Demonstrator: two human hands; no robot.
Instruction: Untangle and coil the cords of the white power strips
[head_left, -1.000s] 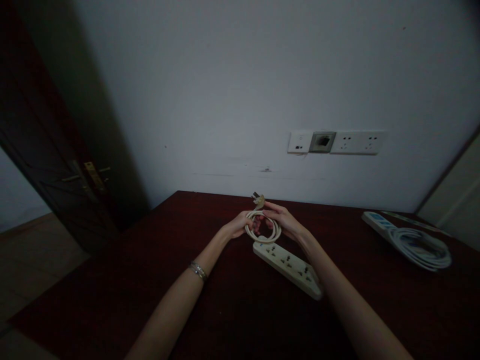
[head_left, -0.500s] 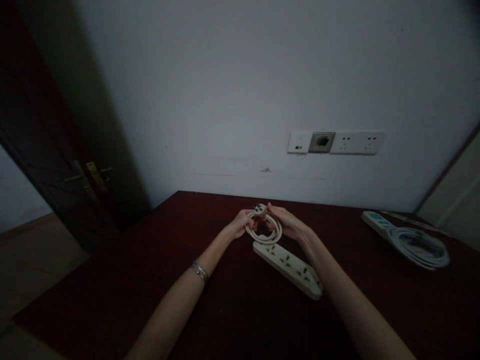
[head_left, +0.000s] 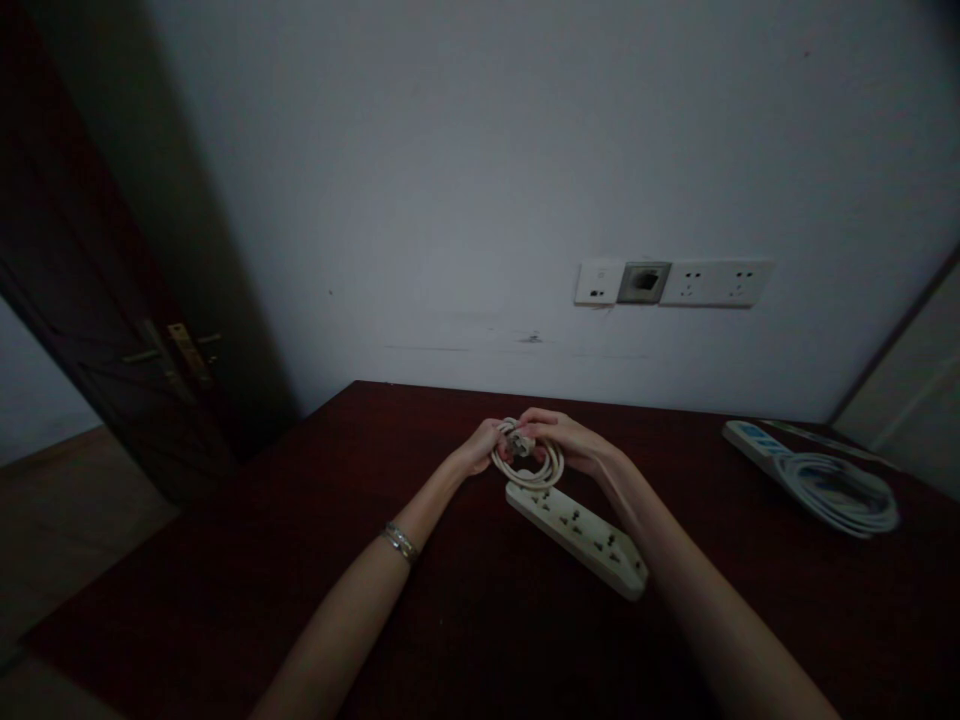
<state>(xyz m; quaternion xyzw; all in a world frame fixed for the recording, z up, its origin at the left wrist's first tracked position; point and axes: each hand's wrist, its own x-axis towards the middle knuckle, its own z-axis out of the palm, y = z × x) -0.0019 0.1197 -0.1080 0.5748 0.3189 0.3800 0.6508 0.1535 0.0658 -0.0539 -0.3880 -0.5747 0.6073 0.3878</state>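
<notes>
A white power strip (head_left: 576, 538) lies slantwise on the dark red table, its sockets facing up. Its cord is wound into a coil (head_left: 553, 472) at the strip's far end. My left hand (head_left: 481, 447) is closed on the coil's left side. On the right side, my right hand (head_left: 561, 434) has its fingers round the top of the coil and the plug (head_left: 519, 441). The plug now sits inside the upper part of the loop. Some fingertips of both hands are hidden behind the cord.
A second power strip (head_left: 750, 436) with a coiled white cord (head_left: 836, 497) lies at the table's right. Wall sockets (head_left: 705, 284) are set in the wall behind. A dark door with a handle (head_left: 187, 352) stands at the left, beyond the table's edge.
My right hand has brought the plug from above the coil down into the loop, its fingers shifting left over the top. My left hand and the strip have hardly moved.
</notes>
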